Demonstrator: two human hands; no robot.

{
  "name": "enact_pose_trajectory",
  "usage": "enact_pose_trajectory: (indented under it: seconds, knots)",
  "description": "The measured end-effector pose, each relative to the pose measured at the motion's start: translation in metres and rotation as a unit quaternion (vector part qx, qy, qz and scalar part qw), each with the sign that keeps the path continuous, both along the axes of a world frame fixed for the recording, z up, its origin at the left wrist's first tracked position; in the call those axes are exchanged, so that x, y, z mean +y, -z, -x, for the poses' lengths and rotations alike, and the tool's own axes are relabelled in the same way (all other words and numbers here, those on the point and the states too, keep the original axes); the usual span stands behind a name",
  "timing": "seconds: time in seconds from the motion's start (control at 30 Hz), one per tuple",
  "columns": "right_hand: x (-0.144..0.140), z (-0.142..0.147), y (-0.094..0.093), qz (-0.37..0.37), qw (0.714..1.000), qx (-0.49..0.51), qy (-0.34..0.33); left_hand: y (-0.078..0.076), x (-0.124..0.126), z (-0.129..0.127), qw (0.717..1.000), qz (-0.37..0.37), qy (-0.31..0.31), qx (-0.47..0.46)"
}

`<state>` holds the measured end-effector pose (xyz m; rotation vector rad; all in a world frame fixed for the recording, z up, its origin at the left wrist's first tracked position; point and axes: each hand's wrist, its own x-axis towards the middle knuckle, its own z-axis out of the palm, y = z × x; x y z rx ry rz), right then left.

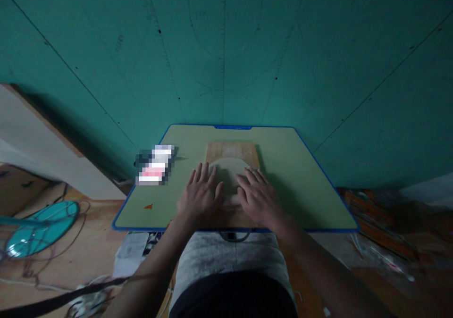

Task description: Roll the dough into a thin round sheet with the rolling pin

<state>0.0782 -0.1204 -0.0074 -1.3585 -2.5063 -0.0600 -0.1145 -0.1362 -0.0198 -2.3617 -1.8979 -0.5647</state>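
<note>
A pale, round, flat sheet [228,171], dough or clay by its look, lies on a wooden board [231,149]. My left hand [201,193] rests palm down over its left side, fingers stretched forward and thumb pointing inward. Over the right side lies my right hand [260,196], palm down too, its fingers extended and slightly apart. Between the two thumbs shows a short pale strip [231,200]; I cannot tell whether it is a thicker near edge of the sheet or a separate piece. What lies under both palms is hidden.
The board lies on a light green tabletop [293,157] with a blue rim. A blurred-out phone-like object [155,164] and a small orange triangle [148,206] lie on the left. A green wall [226,72] rises behind. Cables and a teal round base [44,228] occupy the floor.
</note>
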Motion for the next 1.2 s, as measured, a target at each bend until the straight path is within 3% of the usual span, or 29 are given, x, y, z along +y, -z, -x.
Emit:
enact_pose_trajectory:
  seconds: [0.13,0.23,0.33,0.5,0.57,0.7,0.8,0.87,1.0,1.2]
  knots:
    - [-0.042,-0.012,0.007,-0.008,1.0,0.017,-0.02,0.002,-0.049,-0.008,1.0,-0.028,0.007,-0.001]
    - [-0.06,-0.019,0.01,-0.011,0.999,0.036,-0.035,0.0,-0.066,-0.011,1.0,-0.025,0.013,-0.005]
    - [-0.044,-0.018,0.009,0.002,0.998,0.034,-0.045,-0.001,-0.048,-0.008,1.0,-0.015,0.015,-0.009]
    - [0.019,0.001,-0.001,0.021,1.0,0.02,0.002,-0.006,0.011,0.0,0.999,0.042,-0.02,-0.005]
    - [0.026,0.003,-0.004,0.016,1.0,0.018,0.006,-0.007,0.016,0.001,0.998,0.052,-0.028,-0.009]
    - [-0.014,-0.009,0.001,0.008,0.999,0.018,-0.027,-0.001,-0.03,-0.004,1.0,-0.001,0.014,-0.005]
    - [-0.056,-0.026,0.016,-0.004,0.998,0.046,-0.04,0.005,-0.077,-0.006,0.996,-0.035,0.077,0.035]
    - [-0.071,-0.034,0.026,-0.027,0.997,0.063,-0.042,0.008,-0.093,-0.003,0.99,-0.056,0.107,0.066]
    - [-0.072,-0.038,0.033,-0.043,0.995,0.076,-0.042,0.012,-0.092,0.013,0.986,-0.092,0.112,0.087]
    - [-0.056,-0.032,0.019,-0.011,0.996,0.081,-0.036,0.012,-0.082,0.021,0.995,-0.067,0.043,0.062]
